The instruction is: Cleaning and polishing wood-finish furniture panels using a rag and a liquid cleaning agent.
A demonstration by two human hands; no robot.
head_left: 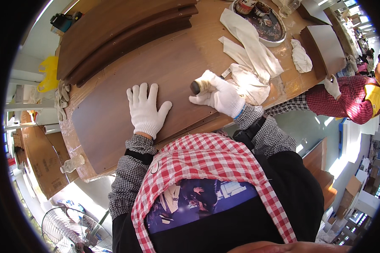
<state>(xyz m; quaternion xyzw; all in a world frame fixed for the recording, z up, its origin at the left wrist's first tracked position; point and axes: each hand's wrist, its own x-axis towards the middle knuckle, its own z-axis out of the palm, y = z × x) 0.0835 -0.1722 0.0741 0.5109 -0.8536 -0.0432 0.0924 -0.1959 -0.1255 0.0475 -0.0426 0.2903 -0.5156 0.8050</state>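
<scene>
A flat brown wooden board [107, 122] lies on the table in front of me. My left hand [147, 110], in a white knitted glove, rests palm down on it with the fingers spread. Above the board's right part, my right hand [223, 96], gloved as well, is closed around a short tan cylinder with a dark round end [195, 87]; its exact kind does not show. Just beyond that hand lies a crumpled white cloth [251, 82].
Brown panels [126, 36] are stacked at the far left. A round, stained tray [282, 36] holds cans at the back. To the right, a person [346, 97] stands by a box-like brown piece [325, 48]. A clear bottle [73, 163] and a fan [74, 230] are at the lower left.
</scene>
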